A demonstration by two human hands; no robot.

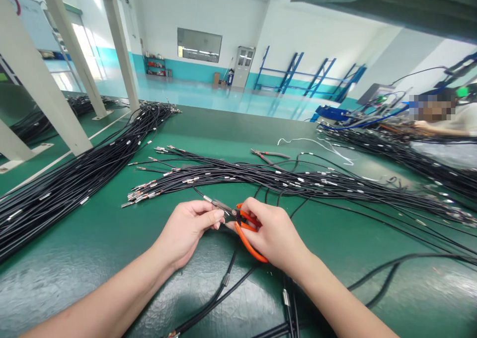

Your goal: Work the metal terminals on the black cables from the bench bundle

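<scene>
In the middle of the head view, my left hand (196, 226) pinches a thin black cable (199, 193) near a pale label on it. My right hand (274, 231) is closed around the orange handles of a pair of scissors (250, 241). The scissor blades point left and lie right at my left fingertips, against the cable; whether they touch it I cannot tell. Just beyond both hands, a loose bundle of black cables (231, 171) with metal terminals and white labels stretches across the green table (208, 134).
Red-handled pliers (270, 154) lie behind the bundle. A thick cable pile (108, 146) runs along the left, beside white metal posts (119, 44). More cables (372, 146) lie at the right, near a seated person (458, 114). Loose cables (223, 288) cross the near table.
</scene>
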